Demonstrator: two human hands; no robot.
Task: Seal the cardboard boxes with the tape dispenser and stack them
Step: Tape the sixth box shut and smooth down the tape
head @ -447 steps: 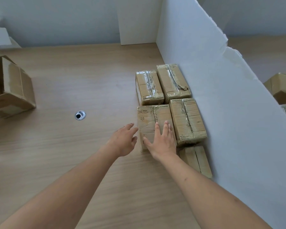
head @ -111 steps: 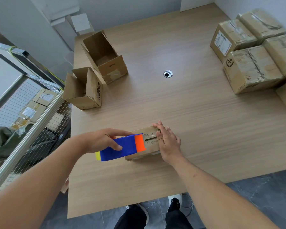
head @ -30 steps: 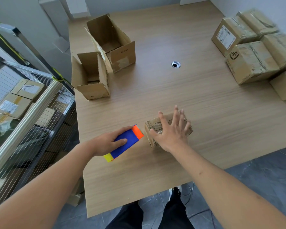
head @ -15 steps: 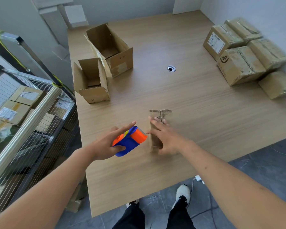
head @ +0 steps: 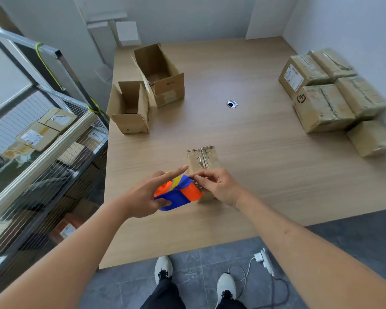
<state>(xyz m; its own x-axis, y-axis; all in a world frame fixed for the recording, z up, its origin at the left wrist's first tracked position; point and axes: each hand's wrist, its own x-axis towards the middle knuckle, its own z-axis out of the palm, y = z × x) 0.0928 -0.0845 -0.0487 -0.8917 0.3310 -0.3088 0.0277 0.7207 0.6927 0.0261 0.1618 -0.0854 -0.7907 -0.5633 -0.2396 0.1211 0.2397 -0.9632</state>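
Pinching at tape dispenser [head: 178, 194] toothed edge by right hand [head: 218, 186]; dispenser body cradled in left hand [head: 147, 197] grip. Small box [head: 202, 159], 12 o'clock, judged light, stiff; best steadied at sides.

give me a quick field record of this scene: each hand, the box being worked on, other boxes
left hand: holds the blue and orange tape dispenser, index finger straight
right hand: pinches at the dispenser's toothed end
box in work: small, closed, on the table behind the hands
open boxes: two, far left of the table
taped boxes: cluster at the right edge
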